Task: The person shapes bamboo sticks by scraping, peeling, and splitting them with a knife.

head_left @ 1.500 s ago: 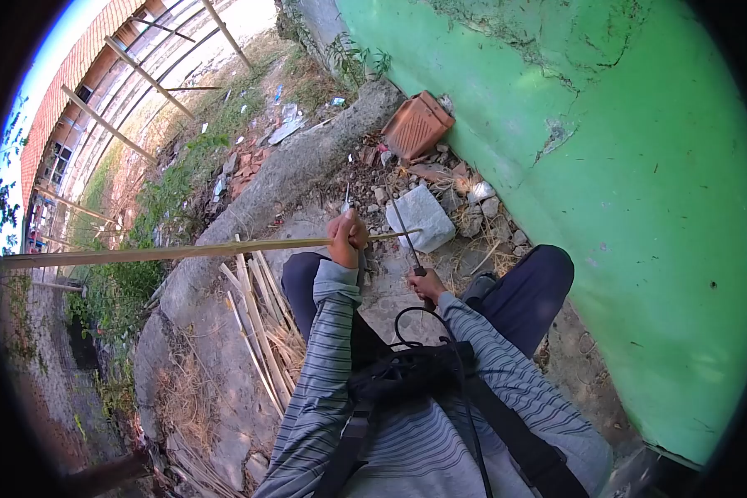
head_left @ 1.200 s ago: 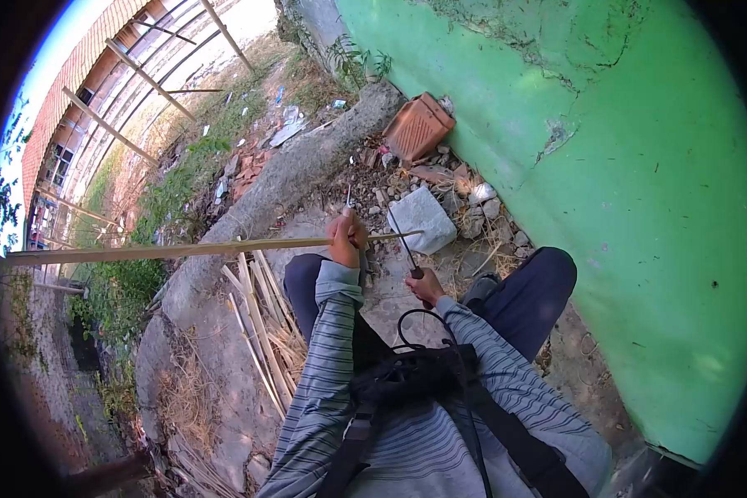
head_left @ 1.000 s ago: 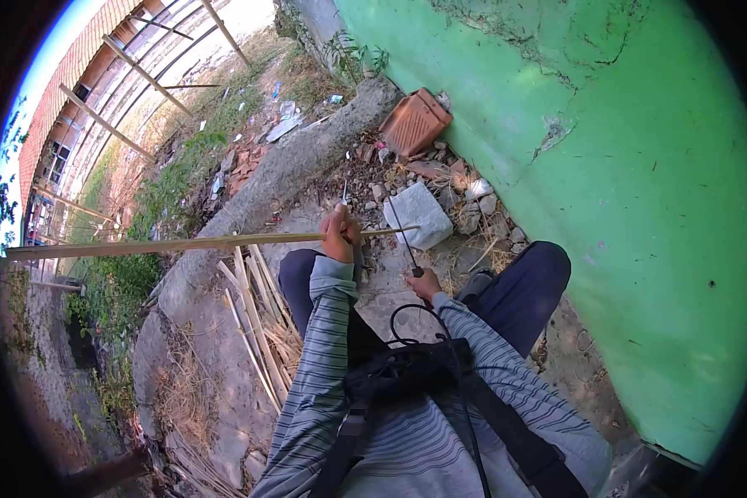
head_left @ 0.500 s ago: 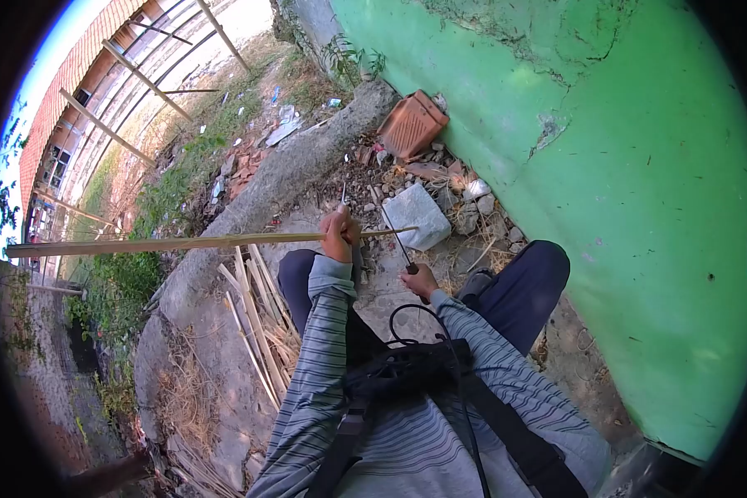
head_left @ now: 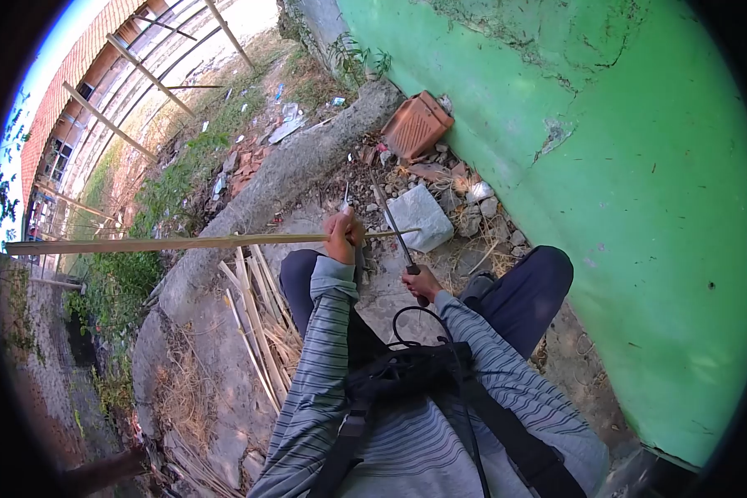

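Observation:
My left hand is closed around a long thin wooden strip, near its right end. The strip runs level out to the far left. My right hand grips the dark handle of a long narrow blade, which points up and a little left. The blade crosses the strip close to its right tip, in front of a pale stone block. A small shiny pointed thing shows just above my left hand; what it belongs to is hidden.
Split strips lie on the ground left of my knee. An orange-brown clay block and rubble lie by the green wall on the right. A rough concrete ridge runs diagonally on the left. A black cable hangs over my lap.
The blade has tilted and its broad side now shows more, with my right hand turned slightly. My left hand keeps its hold on the strip. The view has shifted slightly.

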Demonstrator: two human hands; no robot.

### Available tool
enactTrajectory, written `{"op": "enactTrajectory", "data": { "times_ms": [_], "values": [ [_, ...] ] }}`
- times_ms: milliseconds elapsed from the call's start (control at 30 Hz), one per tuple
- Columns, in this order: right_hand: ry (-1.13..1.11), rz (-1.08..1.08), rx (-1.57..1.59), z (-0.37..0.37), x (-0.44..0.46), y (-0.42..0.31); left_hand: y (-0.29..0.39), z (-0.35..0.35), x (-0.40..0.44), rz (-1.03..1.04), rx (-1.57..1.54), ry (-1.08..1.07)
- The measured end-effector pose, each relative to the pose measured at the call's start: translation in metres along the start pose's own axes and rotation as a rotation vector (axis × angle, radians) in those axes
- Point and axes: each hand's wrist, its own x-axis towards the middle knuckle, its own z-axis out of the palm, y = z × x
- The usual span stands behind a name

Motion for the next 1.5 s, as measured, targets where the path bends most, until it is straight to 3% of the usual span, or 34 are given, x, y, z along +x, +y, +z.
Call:
{"op": "enactTrajectory", "data": {
  "times_ms": [100,133,200,267,333,533,733,933,1100,1233,1300,1400,1500],
  "values": [
    [0.254,0.047,-0.282,-0.007,0.000,0.007,0.000,-0.001,-0.001,0.010,-0.011,0.016],
    [0.254,0.042,-0.282,-0.015,0.002,0.013,0.000,-0.002,-0.001,0.005,-0.038,0.020],
    [0.301,0.235,-0.225,-0.030,0.003,0.021,0.001,-0.002,-0.002,0.007,-0.014,0.004],
    [0.270,0.244,-0.174,-0.036,0.007,0.027,-0.001,-0.002,-0.003,0.003,0.009,-0.007],
    [0.202,0.174,0.033,-0.030,0.010,0.026,0.000,0.000,-0.002,-0.003,0.002,0.018],
    [-0.036,-0.022,-0.050,-0.008,0.009,-0.003,0.001,-0.001,0.001,-0.014,-0.053,-0.028],
    [0.080,0.021,-0.152,-0.012,0.006,-0.004,0.005,-0.003,-0.005,0.018,-0.027,-0.125],
    [0.138,-0.005,-0.147,0.005,-0.001,-0.009,0.006,-0.004,-0.003,0.042,0.033,-0.074],
    [0.092,-0.238,-0.298,0.018,-0.011,-0.024,0.004,-0.003,0.001,-0.003,0.017,-0.069],
    [0.178,-0.166,-0.323,0.002,0.001,-0.006,0.002,-0.009,0.001,-0.006,-0.027,-0.085],
    [0.164,0.116,-0.079,-0.009,-0.001,-0.005,0.000,-0.005,-0.002,0.014,0.008,-0.089],
    [0.237,0.070,-0.274,-0.007,0.002,-0.004,0.003,-0.005,-0.004,0.041,0.027,-0.115],
    [0.253,0.037,-0.266,-0.005,0.002,-0.002,0.005,-0.003,-0.001,0.046,0.020,-0.036]
  ]
}}
